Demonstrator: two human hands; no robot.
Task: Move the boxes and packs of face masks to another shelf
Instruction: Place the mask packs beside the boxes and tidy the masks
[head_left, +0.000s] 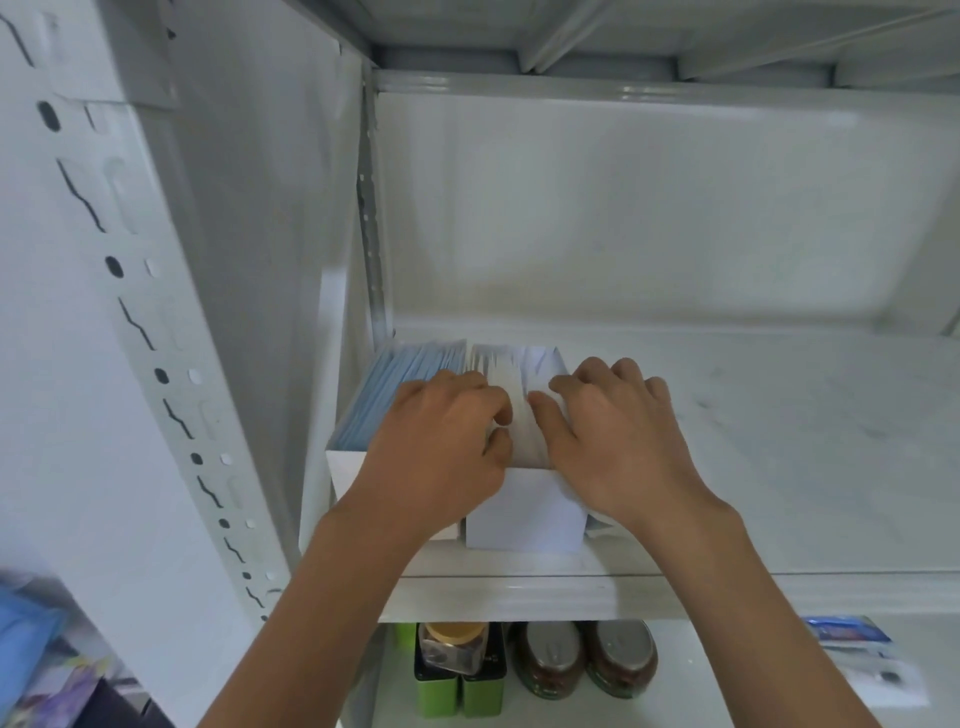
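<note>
1. So, two open boxes stand side by side at the left end of the white shelf (753, 467), in the middle of the frame: a blue-mask box (363, 467) against the upright and a white-mask box (524, 514) just right of it, the two touching.
2. I judge the job partly done: whether this is the source shelf or the target I cannot tell, and the rest of the shelf to the right is bare.
3. A blue-and-white pack (852, 636) lies at the lower right on the shelf below; it may be masks, too blurred to say.
4. My left hand (441, 457) rests on the seam between the boxes, fingers curled over the mask tops, thumb at the white masks.
5. My right hand (613, 441) covers the white-mask box's right edge, fingers bent, pinching into the masks.
6. The hands sit close together, nearly touching, both pressing rather than lifting, as I judge it.
</note>
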